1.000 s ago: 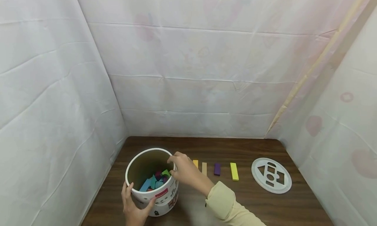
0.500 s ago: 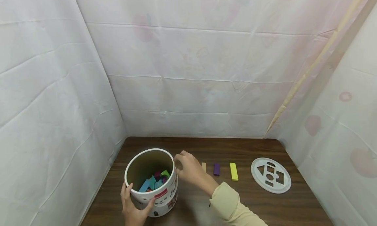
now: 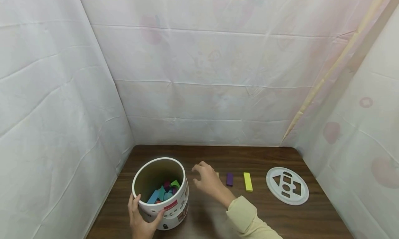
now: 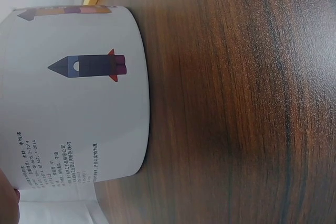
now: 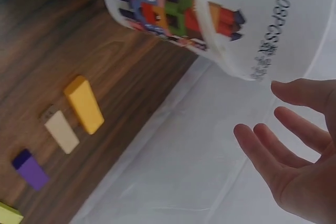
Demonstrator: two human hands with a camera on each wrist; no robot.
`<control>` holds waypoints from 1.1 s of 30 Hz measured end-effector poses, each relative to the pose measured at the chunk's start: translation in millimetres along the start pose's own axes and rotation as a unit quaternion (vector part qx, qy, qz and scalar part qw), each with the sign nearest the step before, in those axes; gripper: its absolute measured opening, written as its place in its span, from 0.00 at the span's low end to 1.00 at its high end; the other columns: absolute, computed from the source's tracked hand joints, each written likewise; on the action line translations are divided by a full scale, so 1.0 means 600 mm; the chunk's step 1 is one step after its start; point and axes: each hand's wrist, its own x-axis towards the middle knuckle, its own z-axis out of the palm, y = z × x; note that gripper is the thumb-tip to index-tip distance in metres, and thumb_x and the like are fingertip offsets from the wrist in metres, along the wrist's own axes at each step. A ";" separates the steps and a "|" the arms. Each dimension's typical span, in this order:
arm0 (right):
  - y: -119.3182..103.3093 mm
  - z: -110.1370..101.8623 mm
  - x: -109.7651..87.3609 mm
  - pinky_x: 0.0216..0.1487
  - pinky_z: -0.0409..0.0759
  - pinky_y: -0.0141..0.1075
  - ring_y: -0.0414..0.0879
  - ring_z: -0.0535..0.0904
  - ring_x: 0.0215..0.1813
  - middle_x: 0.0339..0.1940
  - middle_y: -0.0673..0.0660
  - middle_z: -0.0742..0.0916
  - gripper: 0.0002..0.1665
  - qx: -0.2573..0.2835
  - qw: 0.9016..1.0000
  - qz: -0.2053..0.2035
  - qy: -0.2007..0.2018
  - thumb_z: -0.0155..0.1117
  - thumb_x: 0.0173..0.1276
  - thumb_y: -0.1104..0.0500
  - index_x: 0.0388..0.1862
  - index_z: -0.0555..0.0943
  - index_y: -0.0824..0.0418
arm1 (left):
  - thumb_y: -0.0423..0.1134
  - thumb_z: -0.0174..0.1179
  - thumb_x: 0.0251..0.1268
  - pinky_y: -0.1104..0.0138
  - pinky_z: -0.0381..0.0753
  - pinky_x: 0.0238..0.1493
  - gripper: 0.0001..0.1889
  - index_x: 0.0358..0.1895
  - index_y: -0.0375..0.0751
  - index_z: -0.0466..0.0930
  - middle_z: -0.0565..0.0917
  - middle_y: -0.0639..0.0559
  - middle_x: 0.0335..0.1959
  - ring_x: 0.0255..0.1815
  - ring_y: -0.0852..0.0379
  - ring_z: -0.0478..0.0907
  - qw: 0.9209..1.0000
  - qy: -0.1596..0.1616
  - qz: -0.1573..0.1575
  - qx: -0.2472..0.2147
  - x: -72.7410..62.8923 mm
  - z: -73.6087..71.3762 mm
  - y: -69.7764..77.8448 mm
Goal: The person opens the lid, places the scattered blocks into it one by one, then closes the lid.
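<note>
A white round bucket [image 3: 179, 206] with printed pictures stands on the brown table at the left. Inside it lie several coloured blocks, among them a light blue block [image 3: 153, 196] and a green block [image 3: 175, 183]. My left hand [image 3: 141, 220] holds the bucket at its near left side, fingertips at the rim and thumb on the front wall. Just right of the bucket my right hand [image 3: 207, 178] hovers with nothing in it, fingers spread and loosely bent. The right wrist view has that hand [image 5: 299, 156] apart from the bucket's rim.
In a row right of the bucket lie an orange block [image 5: 84, 104], a beige block [image 5: 62, 132], a purple block [image 3: 229, 179] and a yellow block [image 3: 248, 182]. A white lid with cut-out shapes [image 3: 294, 198] lies farther right. White sheets [image 3: 199, 93] wall the table.
My right hand has come away from the bucket's rim and moved right, now covering the orange block and most of the beige one in the head view. The left hand has stayed put.
</note>
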 end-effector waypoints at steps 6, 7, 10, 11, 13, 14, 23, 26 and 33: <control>0.028 0.014 -0.002 0.36 0.80 0.43 0.47 0.78 0.36 0.42 0.57 0.82 0.17 -0.005 1.000 0.023 -0.015 0.71 0.52 0.64 0.43 0.82 0.61 | 0.34 0.80 0.23 0.32 0.64 0.50 0.55 0.67 0.39 0.62 0.57 0.32 0.69 0.60 0.28 0.61 1.000 0.010 0.009 -0.002 0.000 0.002 -0.003; 0.032 0.017 -0.002 0.35 0.80 0.43 0.46 0.78 0.35 0.41 0.58 0.82 0.17 -0.008 1.000 0.023 -0.015 0.71 0.51 0.64 0.43 0.82 0.62 | 0.34 0.80 0.23 0.32 0.65 0.50 0.55 0.67 0.40 0.62 0.57 0.32 0.69 0.60 0.28 0.61 1.000 0.012 0.010 0.000 0.000 0.003 -0.004; 0.042 0.025 -0.002 0.34 0.80 0.43 0.47 0.78 0.33 0.40 0.58 0.82 0.18 -0.022 0.999 0.021 -0.010 0.72 0.49 0.65 0.42 0.83 0.63 | 0.34 0.80 0.23 0.32 0.64 0.50 0.55 0.67 0.39 0.62 0.57 0.32 0.68 0.59 0.28 0.61 1.000 0.014 0.009 0.000 -0.001 0.003 -0.006; 0.045 0.027 -0.002 0.34 0.80 0.44 0.48 0.78 0.34 0.39 0.58 0.82 0.18 -0.025 0.999 0.021 -0.008 0.72 0.48 0.65 0.41 0.83 0.64 | 0.34 0.80 0.22 0.32 0.64 0.50 0.55 0.67 0.39 0.62 0.57 0.31 0.68 0.59 0.28 0.61 1.000 0.013 0.006 0.000 -0.001 0.003 -0.005; 0.050 0.032 -0.003 0.35 0.80 0.47 0.51 0.79 0.37 0.38 0.58 0.82 0.18 -0.029 0.999 0.021 -0.006 0.72 0.47 0.66 0.40 0.83 0.64 | 0.34 0.81 0.22 0.31 0.64 0.50 0.55 0.67 0.40 0.62 0.57 0.31 0.68 0.60 0.27 0.60 1.000 0.010 -0.004 0.001 -0.001 0.003 -0.004; 0.052 0.035 -0.003 0.36 0.80 0.48 0.52 0.80 0.38 0.38 0.58 0.82 0.18 -0.029 0.999 0.021 -0.006 0.73 0.47 0.66 0.40 0.83 0.64 | 0.33 0.81 0.22 0.31 0.64 0.49 0.55 0.67 0.40 0.62 0.57 0.31 0.68 0.60 0.27 0.60 1.000 0.008 -0.010 0.002 -0.001 0.003 -0.003; 0.074 0.064 -0.010 0.42 0.80 0.47 0.55 0.80 0.40 0.40 0.62 0.81 0.18 -0.042 0.998 0.038 -0.013 0.72 0.48 0.66 0.41 0.82 0.66 | 0.33 0.81 0.23 0.30 0.65 0.48 0.56 0.68 0.43 0.61 0.56 0.31 0.69 0.60 0.27 0.60 1.000 -0.001 -0.019 0.001 0.002 0.004 0.000; 0.083 0.078 -0.014 0.42 0.80 0.47 0.55 0.80 0.40 0.41 0.63 0.81 0.19 -0.051 0.997 0.043 -0.025 0.72 0.49 0.65 0.42 0.82 0.66 | 0.33 0.80 0.22 0.30 0.65 0.47 0.56 0.67 0.42 0.62 0.56 0.30 0.68 0.60 0.26 0.60 1.000 0.006 -0.011 0.002 0.001 0.004 -0.002; 0.098 0.100 -0.025 0.38 0.81 0.44 0.54 0.80 0.38 0.39 0.63 0.80 0.21 -0.059 0.997 0.047 -0.028 0.71 0.48 0.65 0.44 0.81 0.69 | 0.34 0.80 0.21 0.31 0.66 0.46 0.55 0.67 0.40 0.63 0.57 0.31 0.68 0.58 0.27 0.61 1.000 0.016 0.006 0.005 -0.001 0.006 -0.004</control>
